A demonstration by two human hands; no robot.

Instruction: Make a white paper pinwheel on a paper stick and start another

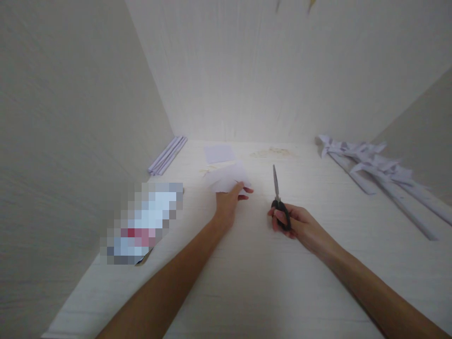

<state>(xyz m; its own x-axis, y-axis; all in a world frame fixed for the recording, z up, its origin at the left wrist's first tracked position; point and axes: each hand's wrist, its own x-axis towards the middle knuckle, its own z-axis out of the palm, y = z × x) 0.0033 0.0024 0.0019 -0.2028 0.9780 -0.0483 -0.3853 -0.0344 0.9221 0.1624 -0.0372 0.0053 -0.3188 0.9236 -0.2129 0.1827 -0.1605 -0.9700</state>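
While a white paper sheet (228, 179) is being pinned against the pale table (268, 292) near its middle, the sheet is being pressed at its near edge by the left hand (229, 200), whose fingers (245, 190) are lying curled over the paper with the thumb extended toward the right; whether the edge is being pinched or only pressed down cannot be told. A pair of scissors (278, 197) is being gripped by the right hand (298, 226), with the fingers closed through and around the black handles. The blades are being kept together, or nearly so, and are being pointed away from the body, just to the right of the sheet and clear of it.

By judgement, the step in hand is the preparation of a cut: the paper is being steadied while the tool is being brought alongside. The next move is being judged to call for the blades to be opened, the sheet's edge to be lifted or slid between them, and the left fingers to be kept clear of the cutting line.

Beyond the sheet, a second, smaller paper piece (219, 153) is lying flat toward the back wall. A bundle of rolled paper tubes (167, 154) is resting in the far left corner, and further folded paper strips (381, 174) are lying spread at the right. A pixelated object (143, 223) is lying at the left edge of the table
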